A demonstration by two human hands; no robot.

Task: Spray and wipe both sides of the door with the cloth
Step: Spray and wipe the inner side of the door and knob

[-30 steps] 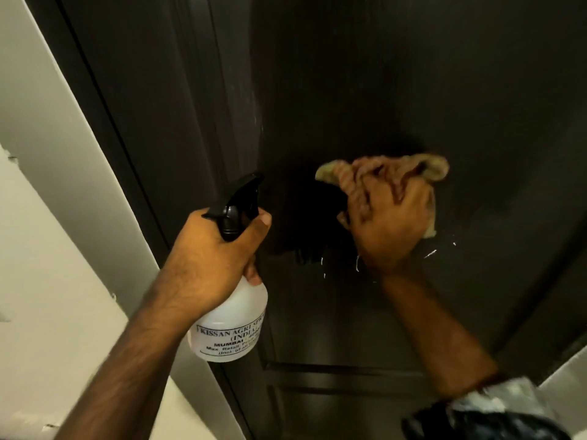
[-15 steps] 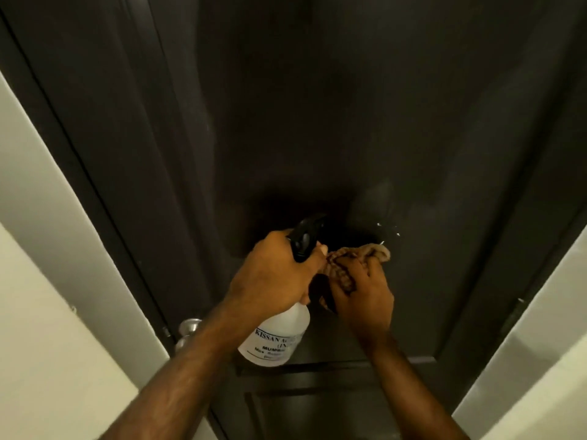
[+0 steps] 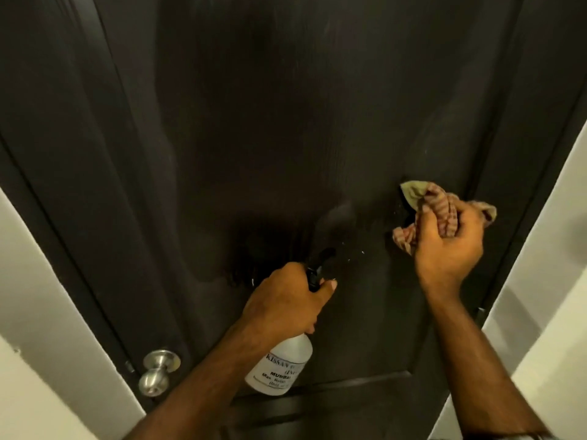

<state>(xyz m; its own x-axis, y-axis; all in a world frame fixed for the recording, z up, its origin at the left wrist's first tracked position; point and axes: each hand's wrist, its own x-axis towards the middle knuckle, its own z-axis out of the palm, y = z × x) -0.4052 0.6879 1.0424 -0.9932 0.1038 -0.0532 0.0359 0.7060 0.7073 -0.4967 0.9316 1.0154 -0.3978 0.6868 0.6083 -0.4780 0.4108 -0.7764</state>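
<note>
One dark brown panelled door [image 3: 286, 122] fills most of the head view, its face carrying a wood-grain texture and a horizontal rail low down. Pale wall [image 3: 38, 296] flanks it at left and right. A duller, streaked patch and a few bright droplets [image 3: 359, 252] sit on the door face between the two hands.

Right hand [image 3: 448, 246] — fingers curled tight round a bunched striped cloth [image 3: 441, 214], red-and-cream with a plain yellowish corner; the cloth is pressed against the door near its right edge, at mid height in view. Cloth ends stick out above and to the left of the fist.

Left hand [image 3: 286, 306] — clenched round the neck of a translucent white spray bottle [image 3: 282, 366], forefinger at the black trigger head [image 3: 320, 262], nozzle aimed at the door just below the droplets. The bottle hangs tilted, base toward the camera; its label print is only partly legible.

Round brushed-metal door knob [image 3: 157, 373] at lower left, on the door's left edge, well apart from both hands.
</note>
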